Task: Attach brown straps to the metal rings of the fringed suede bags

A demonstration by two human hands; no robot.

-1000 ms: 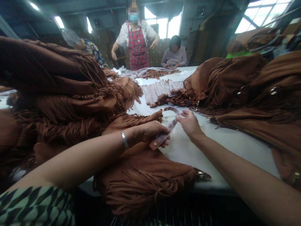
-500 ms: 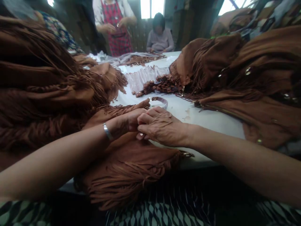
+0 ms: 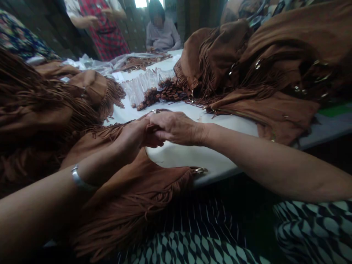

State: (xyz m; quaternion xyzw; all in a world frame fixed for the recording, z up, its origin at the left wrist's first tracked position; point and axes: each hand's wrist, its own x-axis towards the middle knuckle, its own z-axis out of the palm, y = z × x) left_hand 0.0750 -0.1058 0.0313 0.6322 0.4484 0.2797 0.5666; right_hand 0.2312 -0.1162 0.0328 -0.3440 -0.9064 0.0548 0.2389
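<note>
My left hand (image 3: pixel 141 137) and my right hand (image 3: pixel 176 128) meet over the table, fingers closed and pressed together. Whatever they pinch is hidden between the fingers. Below them a brown fringed suede-like bag (image 3: pixel 148 187) lies over the front edge, its fringe hanging down and a gold metal clasp (image 3: pixel 200 171) at its right corner. Just behind my knuckles a thin curved strap (image 3: pixel 161 110) shows, mostly covered by the hands; whether they grip it I cannot tell.
Brown fringed bags are heaped at left (image 3: pixel 35 106) and right (image 3: pixel 264 55). Behind my hands, a row of brown straps partly in clear plastic (image 3: pixel 162 90) lies on the white table (image 3: pixel 189 157). Two people, one in a checked apron (image 3: pixel 103 29), the other seated (image 3: pixel 162 35), are across the table.
The view has swung to the right, so the surroundings sit further left. My hands stay together; the right hand has turned its knuckles upward, and the strap loop behind is more covered.
</note>
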